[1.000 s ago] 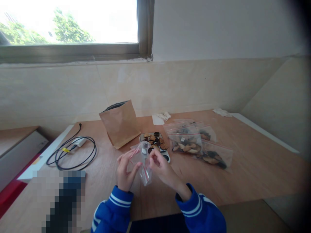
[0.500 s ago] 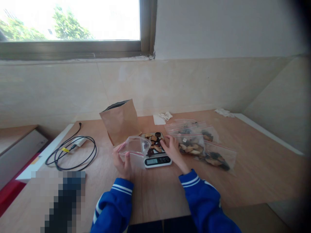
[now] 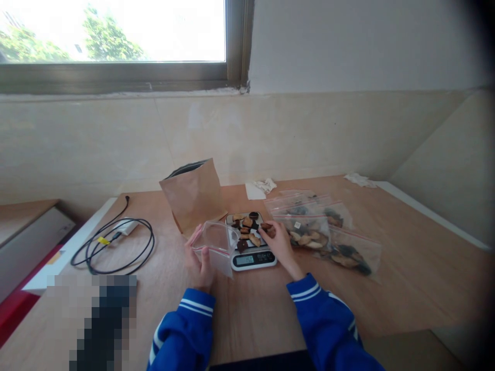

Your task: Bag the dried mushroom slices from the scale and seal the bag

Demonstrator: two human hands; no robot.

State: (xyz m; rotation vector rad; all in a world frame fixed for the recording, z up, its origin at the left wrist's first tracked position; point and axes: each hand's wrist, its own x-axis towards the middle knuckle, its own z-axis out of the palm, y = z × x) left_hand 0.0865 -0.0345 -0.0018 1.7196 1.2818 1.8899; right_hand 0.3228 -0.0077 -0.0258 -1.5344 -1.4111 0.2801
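Observation:
My left hand [image 3: 199, 263] is closed on a clear zip-lock bag [image 3: 216, 237], its mouth facing the scale. The white digital kitchen scale [image 3: 257, 262] stands just to the right, its display lit. Brown and dark dried slices [image 3: 247, 222], looking like dried mushroom or fruit, lie spread on its platform. Over the platform's right side, my right hand [image 3: 280, 245] is closed with fingertips pinching a reddish-brown dried piece [image 3: 267, 228]. My fingers partly cover that piece.
An upright brown kraft paper bag [image 3: 195, 193] stands behind my left hand. Several filled zip-lock bags [image 3: 309, 234] lie right of the scale. A coiled black cable [image 3: 150, 242] rests at left. Crumpled tissue [image 3: 265, 186] lies near the wall. A blurred dark patch [image 3: 104, 319] covers the left front.
My right fingers have closed on a dried piece at the platform's right side. The bag in my left hand has tilted slightly downward. The view has shifted slightly.

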